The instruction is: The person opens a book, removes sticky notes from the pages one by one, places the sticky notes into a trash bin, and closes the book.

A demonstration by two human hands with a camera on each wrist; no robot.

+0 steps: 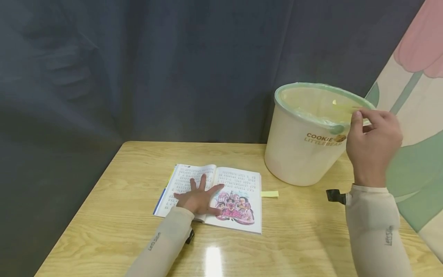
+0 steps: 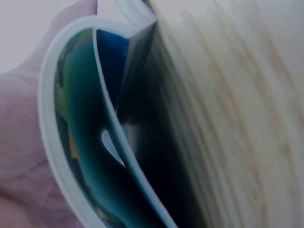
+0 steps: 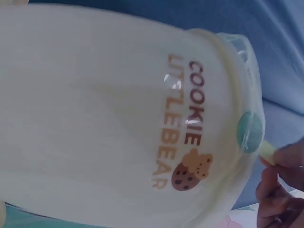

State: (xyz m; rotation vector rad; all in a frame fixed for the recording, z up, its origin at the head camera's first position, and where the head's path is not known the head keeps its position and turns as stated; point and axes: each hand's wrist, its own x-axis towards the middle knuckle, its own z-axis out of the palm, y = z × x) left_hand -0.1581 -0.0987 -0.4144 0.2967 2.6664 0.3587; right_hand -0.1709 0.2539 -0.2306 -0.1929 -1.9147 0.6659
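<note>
An open book lies on the table, text on both pages and a pink drawing on the right one. My left hand presses it flat with spread fingers near the spine. The left wrist view catches the curled cover edge beside the palm. A yellow sticky note pokes out past the right page. My right hand is raised at the near rim of a cream bin, pinching a yellow strip, apparently a sticky note, between thumb and forefinger. The strip is blurred in the head view.
A clear plastic liner covers the bin's green rim. The bin stands at the back right of the wooden table. Behind hangs a dark curtain, and a flower-patterned cloth is at the right.
</note>
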